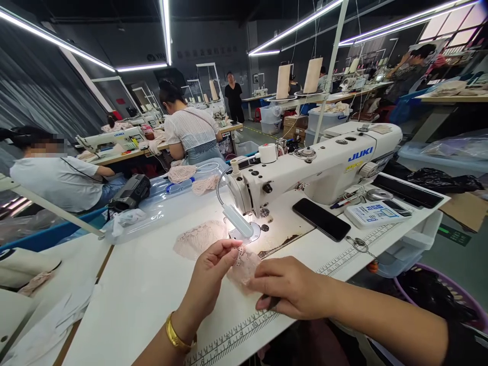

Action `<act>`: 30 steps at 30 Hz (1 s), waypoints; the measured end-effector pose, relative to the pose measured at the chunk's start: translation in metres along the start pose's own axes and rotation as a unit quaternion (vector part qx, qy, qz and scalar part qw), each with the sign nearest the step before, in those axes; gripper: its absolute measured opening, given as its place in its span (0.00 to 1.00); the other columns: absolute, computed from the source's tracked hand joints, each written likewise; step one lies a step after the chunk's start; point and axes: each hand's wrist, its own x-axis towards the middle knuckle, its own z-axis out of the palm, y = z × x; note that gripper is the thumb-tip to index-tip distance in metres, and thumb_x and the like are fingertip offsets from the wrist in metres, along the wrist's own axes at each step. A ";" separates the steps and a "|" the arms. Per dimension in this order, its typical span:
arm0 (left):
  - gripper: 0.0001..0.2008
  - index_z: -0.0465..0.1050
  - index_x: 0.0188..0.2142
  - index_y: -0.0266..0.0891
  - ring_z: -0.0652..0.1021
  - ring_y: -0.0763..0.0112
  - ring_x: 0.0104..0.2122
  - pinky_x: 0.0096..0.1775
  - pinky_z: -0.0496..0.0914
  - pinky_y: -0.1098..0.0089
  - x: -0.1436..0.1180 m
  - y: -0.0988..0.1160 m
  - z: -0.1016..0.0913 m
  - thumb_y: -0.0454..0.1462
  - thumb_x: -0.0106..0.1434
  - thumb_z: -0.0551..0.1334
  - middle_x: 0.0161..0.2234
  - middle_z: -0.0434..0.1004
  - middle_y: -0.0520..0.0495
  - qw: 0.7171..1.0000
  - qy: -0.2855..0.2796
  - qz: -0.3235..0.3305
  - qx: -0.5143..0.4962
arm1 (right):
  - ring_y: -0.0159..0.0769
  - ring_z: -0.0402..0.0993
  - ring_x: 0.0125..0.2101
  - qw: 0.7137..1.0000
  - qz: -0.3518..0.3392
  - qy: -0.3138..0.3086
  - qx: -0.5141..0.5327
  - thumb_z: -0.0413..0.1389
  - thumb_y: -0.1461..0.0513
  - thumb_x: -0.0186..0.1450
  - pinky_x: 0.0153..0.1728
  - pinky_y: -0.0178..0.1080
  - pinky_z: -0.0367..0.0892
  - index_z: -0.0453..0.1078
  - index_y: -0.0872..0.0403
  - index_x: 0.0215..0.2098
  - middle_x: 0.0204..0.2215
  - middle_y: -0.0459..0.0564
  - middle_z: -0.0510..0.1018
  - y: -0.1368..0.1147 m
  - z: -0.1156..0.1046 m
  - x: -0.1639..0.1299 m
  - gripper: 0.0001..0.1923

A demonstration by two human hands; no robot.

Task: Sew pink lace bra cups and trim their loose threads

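My left hand, a gold bangle at its wrist, pinches the upper edge of a pale pink lace piece between thumb and fingertips. On the lace's other side, my right hand is closed with its fingertips against the fabric. A small dark object shows under the right fingers; its kind cannot be made out. Both hands are over the table's front, just before the needle area of a white sewing machine. Another lace piece lies flat left of the lit needle plate.
A black phone and a white-and-blue box lie right of the needle. A ruler strip runs along the front edge. Behind the table's left side, a clear plastic tray holds lace pieces. Several people sit at other machines.
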 end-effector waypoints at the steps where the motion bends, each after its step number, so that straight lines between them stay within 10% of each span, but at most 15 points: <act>1: 0.15 0.80 0.44 0.43 0.73 0.66 0.38 0.42 0.68 0.69 0.000 0.000 0.001 0.46 0.61 0.70 0.38 0.79 0.48 1.000 0.000 -0.005 -0.005 | 0.36 0.70 0.31 0.999 0.031 0.026 0.027 0.53 0.59 0.74 0.32 0.37 0.65 0.71 0.54 0.46 0.34 0.50 0.75 0.002 -0.002 0.000 0.08; 10: 0.21 0.75 0.49 0.43 0.75 0.70 0.36 0.41 0.69 0.70 0.002 0.003 0.007 0.45 0.58 0.73 0.36 0.80 0.50 0.999 -0.018 -0.033 -0.007 | 0.35 0.69 0.34 0.893 0.355 0.064 0.271 0.60 0.57 0.67 0.32 0.36 0.63 0.69 0.50 0.46 0.33 0.44 0.74 0.029 0.000 0.020 0.10; 30: 0.21 0.74 0.47 0.41 0.73 0.72 0.32 0.39 0.68 0.71 0.011 -0.006 0.006 0.44 0.58 0.74 0.33 0.78 0.51 0.995 0.010 -0.068 -0.076 | 0.33 0.68 0.33 0.872 0.370 0.101 0.305 0.59 0.59 0.65 0.37 0.37 0.65 0.70 0.52 0.40 0.32 0.43 0.70 0.033 0.010 0.018 0.07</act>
